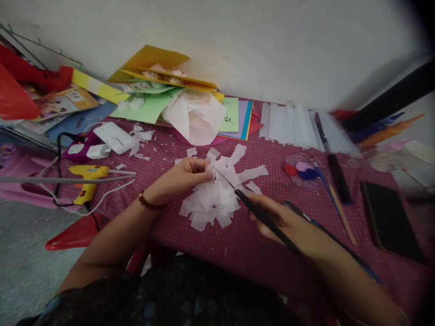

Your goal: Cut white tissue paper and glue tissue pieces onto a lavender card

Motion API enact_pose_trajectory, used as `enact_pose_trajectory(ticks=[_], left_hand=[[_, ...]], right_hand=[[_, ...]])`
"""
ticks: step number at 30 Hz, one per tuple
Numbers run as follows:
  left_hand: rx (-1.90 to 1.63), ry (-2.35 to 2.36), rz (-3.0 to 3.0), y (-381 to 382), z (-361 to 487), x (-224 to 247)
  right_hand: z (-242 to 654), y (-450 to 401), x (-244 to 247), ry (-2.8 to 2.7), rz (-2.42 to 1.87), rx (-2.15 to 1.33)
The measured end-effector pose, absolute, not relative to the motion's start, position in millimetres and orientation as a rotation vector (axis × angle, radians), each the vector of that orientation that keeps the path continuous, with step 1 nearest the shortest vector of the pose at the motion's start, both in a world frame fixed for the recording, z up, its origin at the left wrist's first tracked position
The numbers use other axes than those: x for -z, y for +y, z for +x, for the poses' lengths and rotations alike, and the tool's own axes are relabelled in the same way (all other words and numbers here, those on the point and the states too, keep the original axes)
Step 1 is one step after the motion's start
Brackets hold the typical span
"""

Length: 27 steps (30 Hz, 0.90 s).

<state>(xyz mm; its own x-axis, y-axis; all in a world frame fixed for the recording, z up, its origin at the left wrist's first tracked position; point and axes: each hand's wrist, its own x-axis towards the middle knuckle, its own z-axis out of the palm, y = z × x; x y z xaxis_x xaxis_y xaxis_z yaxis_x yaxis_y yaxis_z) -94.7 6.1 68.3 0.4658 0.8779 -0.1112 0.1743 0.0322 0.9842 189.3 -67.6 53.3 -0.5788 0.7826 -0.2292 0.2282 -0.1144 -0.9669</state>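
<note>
My left hand point(190, 174) is closed in a pinch over the pile, holding a small white paper piece point(210, 169) that its fingertips partly hide. My right hand point(277, 217) is wrapped around what looks like black-handled scissors point(260, 213), seen nearly edge-on. Their thin metal tip reaches close to the left fingertips. Beneath both hands, a loose heap of thin white paper strips point(217, 199) spreads over the red checked tablecloth point(204, 244).
A yellow glue gun point(89, 179) and a power strip point(79, 147) with cables lie left. Behind the strips stand a white paper-lined bowl point(195, 117) and coloured paper sheets point(149, 102). Rightward are clear plastic sleeves point(288, 124), a black marker point(339, 176) and a dark phone-like slab point(390, 219).
</note>
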Motion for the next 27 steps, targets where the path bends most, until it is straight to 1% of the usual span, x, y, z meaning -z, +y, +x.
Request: enact_pose_trajectory(ticks=[2,8,16,20,22,27], left_hand=[[-0.7,1.001,1.485,5,-92,-68],[-0.892,1.154,1.608,6,-91,-66],[-0.773,0.979,1.395,2,-89,-65],[-1.045,0.986,1.176,5,-91,-65],[-1.113,0.929,1.054,8,-93,-65],[-0.881,0.693,0.914,9,-91,-64]], right_hand=[[189,-68,-54,-1.74,-1.118,-1.742],[191,-68,-50,-1.729,-1.103,-1.756],[192,-67,-50,-1.707,-1.058,-1.773],[195,-70,-36,-1.4,-0.906,-1.967],[192,-73,-30,-1.244,-0.801,-2.076],[185,-75,-28,-1.248,-0.669,-2.157]])
